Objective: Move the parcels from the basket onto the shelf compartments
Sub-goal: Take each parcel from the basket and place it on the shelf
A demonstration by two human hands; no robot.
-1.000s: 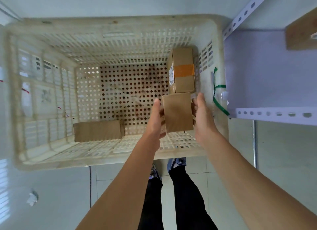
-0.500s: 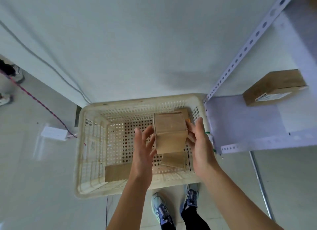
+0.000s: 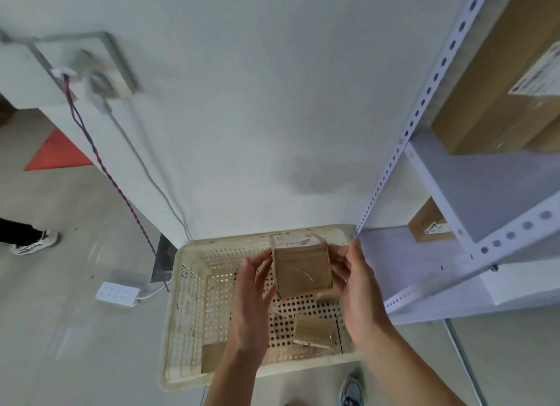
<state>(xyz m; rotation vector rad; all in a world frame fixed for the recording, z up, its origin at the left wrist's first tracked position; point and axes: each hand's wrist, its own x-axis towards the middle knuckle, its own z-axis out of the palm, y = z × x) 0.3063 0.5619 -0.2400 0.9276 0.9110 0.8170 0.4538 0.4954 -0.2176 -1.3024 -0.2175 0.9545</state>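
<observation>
A small cardboard parcel is held above the basket, between both hands. The left hand presses on the parcel's left side with its fingers spread, and the right hand holds the right side, so the parcel sits between the two palms. Inside the basket two other parcels lie, one near the right wall and one, maybe flat, at the near wall. The shelf stands just right of the basket.

Both forearms are bare with no sleeves, the left hand and right hand wear nothing, and a blue-grey sneaker shows below
</observation>
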